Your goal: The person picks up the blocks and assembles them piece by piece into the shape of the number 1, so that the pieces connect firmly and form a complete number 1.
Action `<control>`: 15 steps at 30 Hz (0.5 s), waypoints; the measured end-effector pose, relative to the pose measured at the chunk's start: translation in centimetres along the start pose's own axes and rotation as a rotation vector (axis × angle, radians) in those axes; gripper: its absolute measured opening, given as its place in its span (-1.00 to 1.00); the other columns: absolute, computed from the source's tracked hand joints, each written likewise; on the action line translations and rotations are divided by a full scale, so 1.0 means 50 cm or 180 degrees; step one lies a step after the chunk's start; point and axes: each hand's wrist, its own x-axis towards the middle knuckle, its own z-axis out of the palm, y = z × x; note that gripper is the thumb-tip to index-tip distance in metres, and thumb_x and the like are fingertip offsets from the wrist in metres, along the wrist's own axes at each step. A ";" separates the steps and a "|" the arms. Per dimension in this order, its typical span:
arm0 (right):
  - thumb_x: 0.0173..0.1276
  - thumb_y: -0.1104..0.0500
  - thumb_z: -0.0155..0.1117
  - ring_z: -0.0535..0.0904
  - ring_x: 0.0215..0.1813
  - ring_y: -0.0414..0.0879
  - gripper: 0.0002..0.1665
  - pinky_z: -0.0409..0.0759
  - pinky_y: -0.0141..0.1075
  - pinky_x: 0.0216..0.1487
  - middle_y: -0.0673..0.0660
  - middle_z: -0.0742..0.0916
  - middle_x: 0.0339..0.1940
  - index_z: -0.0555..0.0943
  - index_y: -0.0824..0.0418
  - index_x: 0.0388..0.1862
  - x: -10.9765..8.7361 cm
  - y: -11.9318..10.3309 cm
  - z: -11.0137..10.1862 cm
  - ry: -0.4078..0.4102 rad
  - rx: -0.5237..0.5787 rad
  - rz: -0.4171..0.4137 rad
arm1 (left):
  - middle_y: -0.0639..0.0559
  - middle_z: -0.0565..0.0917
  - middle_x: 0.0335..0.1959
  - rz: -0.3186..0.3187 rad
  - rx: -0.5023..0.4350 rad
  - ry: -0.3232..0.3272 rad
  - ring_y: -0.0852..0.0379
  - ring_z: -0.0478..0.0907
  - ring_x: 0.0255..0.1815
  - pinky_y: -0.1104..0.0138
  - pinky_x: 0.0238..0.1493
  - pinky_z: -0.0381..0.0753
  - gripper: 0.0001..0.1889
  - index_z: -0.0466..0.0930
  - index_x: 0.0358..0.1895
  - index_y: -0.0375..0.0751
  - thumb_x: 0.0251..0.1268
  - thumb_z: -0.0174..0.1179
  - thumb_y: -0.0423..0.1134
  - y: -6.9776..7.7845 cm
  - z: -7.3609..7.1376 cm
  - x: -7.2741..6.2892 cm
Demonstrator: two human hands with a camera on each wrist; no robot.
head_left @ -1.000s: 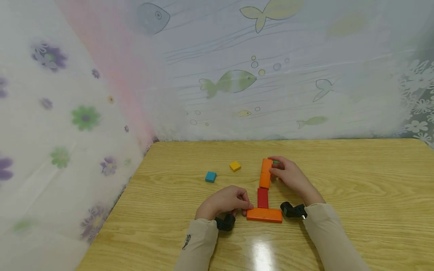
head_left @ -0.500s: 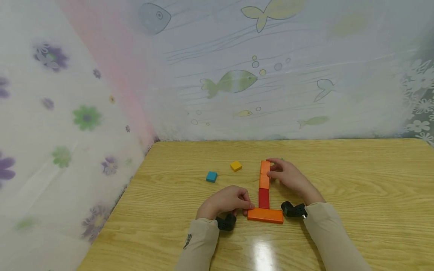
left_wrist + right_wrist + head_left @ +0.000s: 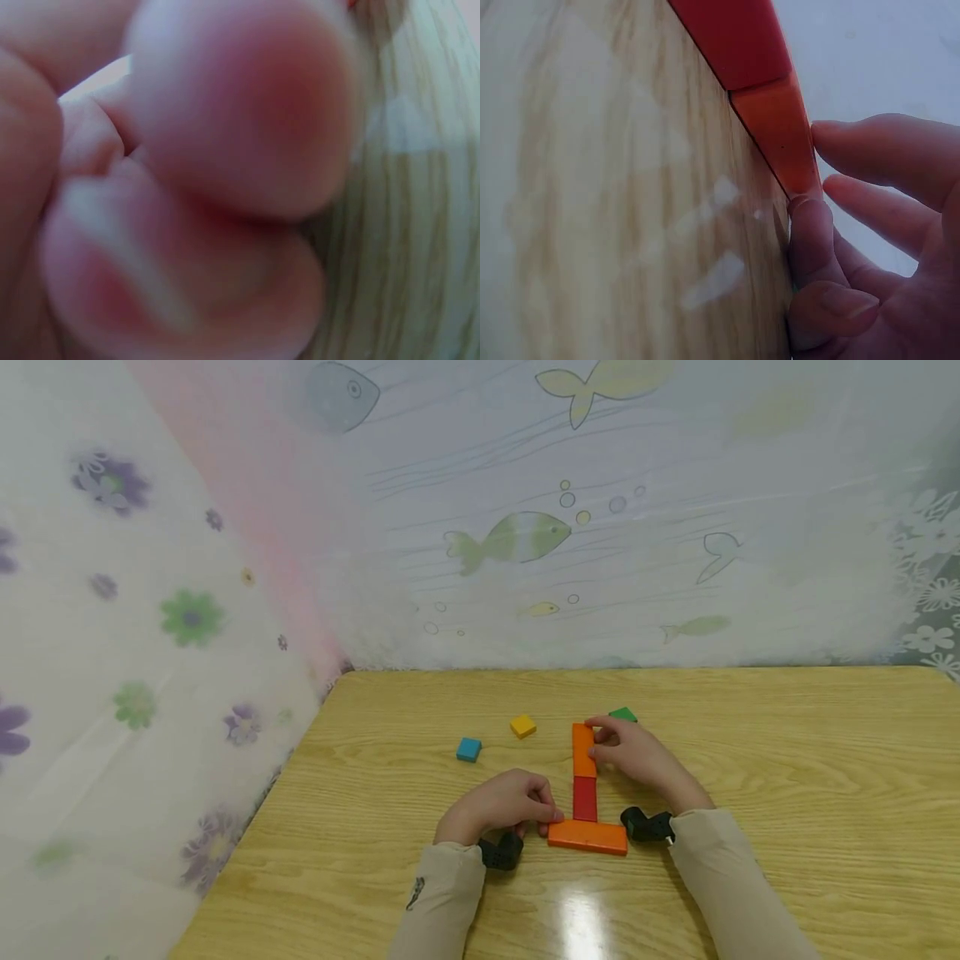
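1. My right hand (image 3: pixel 637 756) has thumb and fingers bent round the far orange block (image 3: pixel 582 747), at its far end and right side; that is my grip there.
2. This orange block lies flat on the worktop (image 3: pixel 825 777), its length running toward the far edge.
3. Its near end meets the red block (image 3: pixel 585 797), nearly in line with it; my right wrist view shows the two touching.
4. The red block's near end seems to meet the near orange block (image 3: pixel 588 837), which lies crosswise, roughly along the far edge's direction.
5. My left hand (image 3: pixel 498 808) has its fingers curled, touching the left end of that crosswise block; I cannot tell whether they pinch it.
6. The green block (image 3: pixel 622 714) sits nearest the far edge, partly behind my right hand.
7. The yellow block (image 3: pixel 523 726) is farther left, and the blue block (image 3: pixel 468 749) is closest to the worktop's left edge.
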 end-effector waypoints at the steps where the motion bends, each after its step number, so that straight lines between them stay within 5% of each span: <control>1: 0.27 0.12 0.16 0.44 0.02 0.08 -0.41 0.34 0.00 0.05 0.22 0.53 -0.02 0.30 0.23 0.26 0.001 0.001 0.001 -0.0001 -0.0015 -0.0009 | 0.03 0.59 -0.62 -0.0002 0.0004 -0.0001 0.13 0.35 -0.75 0.31 -0.64 0.43 -0.83 0.55 -0.50 -0.08 0.16 0.18 -0.10 0.001 0.000 0.000; 15: 0.24 0.07 0.18 0.39 -0.29 -0.05 -0.31 0.35 -0.23 -0.26 0.13 0.53 -0.20 0.23 0.27 0.30 0.004 -0.002 0.003 -0.0032 -0.0230 0.0044 | 0.02 0.59 -0.63 -0.0019 -0.0026 0.0001 0.14 0.34 -0.76 0.32 -0.65 0.42 -0.84 0.55 -0.50 -0.09 0.16 0.18 -0.13 0.002 -0.001 -0.001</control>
